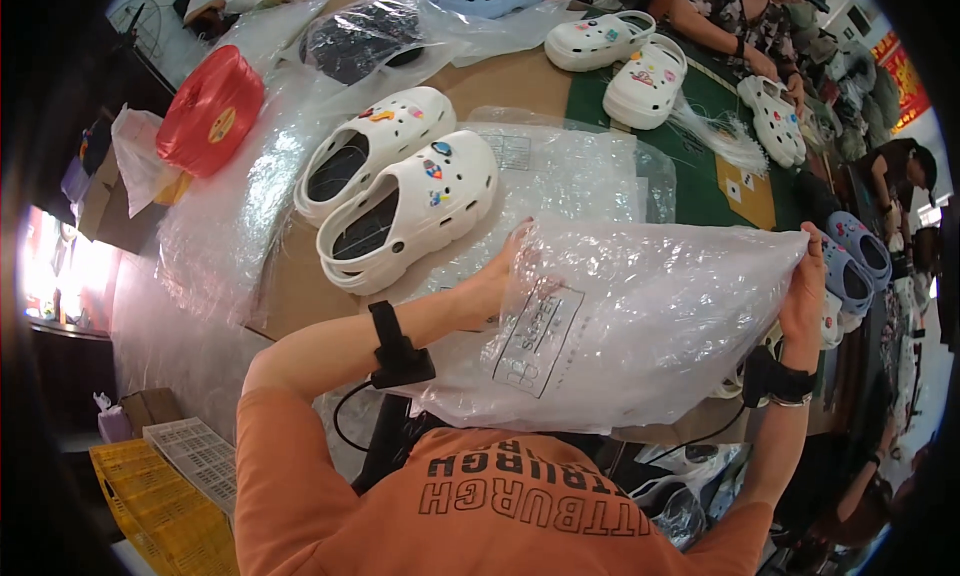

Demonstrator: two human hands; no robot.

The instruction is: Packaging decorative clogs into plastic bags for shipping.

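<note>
A clear plastic bag with a dark printed box is stretched out flat in front of my chest. My right hand pinches its far right corner. At the bag's left end, my left hand grips the edge, its fingers partly covered by the film. A pair of white clogs with colourful charms rests just beyond my left forearm: a nearer clog and a farther clog, both with dark insoles. More clear bags lie flat on the table beyond my hands.
A red roll of plastic twine sits at the left beside crumpled clear film. Farther off are white clogs, a bundle of clear strands and blue clogs. Across the table, a person's hands hold a white clog.
</note>
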